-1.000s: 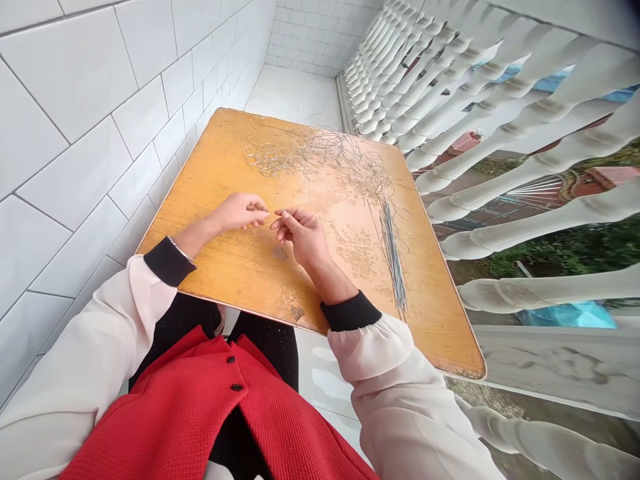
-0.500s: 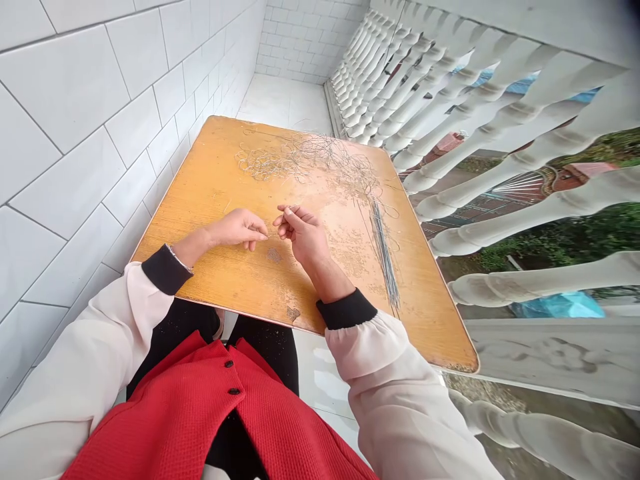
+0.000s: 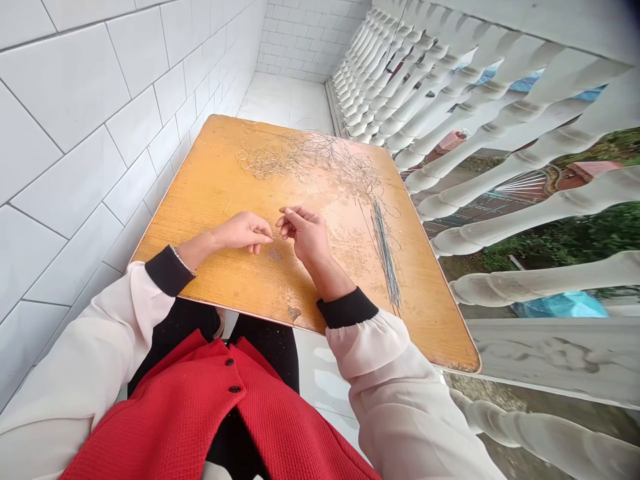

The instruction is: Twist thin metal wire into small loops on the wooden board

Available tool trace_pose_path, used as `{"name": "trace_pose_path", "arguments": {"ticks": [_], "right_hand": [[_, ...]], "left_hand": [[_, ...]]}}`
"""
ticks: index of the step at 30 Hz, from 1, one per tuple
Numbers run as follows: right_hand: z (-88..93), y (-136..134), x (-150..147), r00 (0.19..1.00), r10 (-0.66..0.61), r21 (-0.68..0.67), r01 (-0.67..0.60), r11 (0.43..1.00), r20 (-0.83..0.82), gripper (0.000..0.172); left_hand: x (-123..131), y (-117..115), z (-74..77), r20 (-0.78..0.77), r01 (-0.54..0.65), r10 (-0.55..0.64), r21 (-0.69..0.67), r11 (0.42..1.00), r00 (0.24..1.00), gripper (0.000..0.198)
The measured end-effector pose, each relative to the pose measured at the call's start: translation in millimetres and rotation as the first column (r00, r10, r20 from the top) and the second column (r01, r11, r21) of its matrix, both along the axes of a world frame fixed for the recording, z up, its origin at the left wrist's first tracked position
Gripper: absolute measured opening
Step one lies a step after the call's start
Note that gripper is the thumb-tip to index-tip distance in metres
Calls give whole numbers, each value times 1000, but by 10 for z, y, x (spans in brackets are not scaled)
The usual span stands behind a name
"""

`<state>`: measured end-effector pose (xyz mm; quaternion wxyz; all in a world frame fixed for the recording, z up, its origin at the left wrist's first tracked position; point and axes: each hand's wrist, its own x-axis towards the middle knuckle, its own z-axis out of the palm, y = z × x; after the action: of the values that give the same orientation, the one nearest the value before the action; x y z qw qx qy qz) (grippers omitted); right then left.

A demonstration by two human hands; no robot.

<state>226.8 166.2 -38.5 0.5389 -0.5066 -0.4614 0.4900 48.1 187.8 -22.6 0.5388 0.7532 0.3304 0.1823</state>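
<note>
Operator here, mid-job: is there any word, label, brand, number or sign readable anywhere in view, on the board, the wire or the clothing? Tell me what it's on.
None readable: the wooden tabletop, the tangle of thin wire, the bundle of straight wires and the red vest show no words, numbers or signs; the tabletop's worn patches are only marks.

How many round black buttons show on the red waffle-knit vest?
2. The upper round black button and the lower one sit along the front edge of the red vest; more may be hidden lower down.
</note>
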Motion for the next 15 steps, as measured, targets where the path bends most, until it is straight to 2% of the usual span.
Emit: {"name": "trace_pose_path", "arguments": {"ticks": [4, 8, 11, 15], "right_hand": [[24, 0, 40, 998, -12, 10, 13, 1000, -59, 24], [26, 21, 71, 994, -34, -11, 33, 999, -104, 20], [26, 25, 69, 992, -33, 2, 33, 999, -122, 21], [35, 13, 40, 996, -23, 31, 26, 999, -88, 28]], "left_hand": [[-60, 38, 47, -2, -49, 49, -21, 999, 999, 13], [-80, 42, 66, 21, -128, 127, 160, 979, 992, 11], [-62, 35, 41, 13, -79, 79, 295, 952, 997, 8], [-48, 31, -7, 13, 3, -9, 381, 925, 1000, 11]]}}
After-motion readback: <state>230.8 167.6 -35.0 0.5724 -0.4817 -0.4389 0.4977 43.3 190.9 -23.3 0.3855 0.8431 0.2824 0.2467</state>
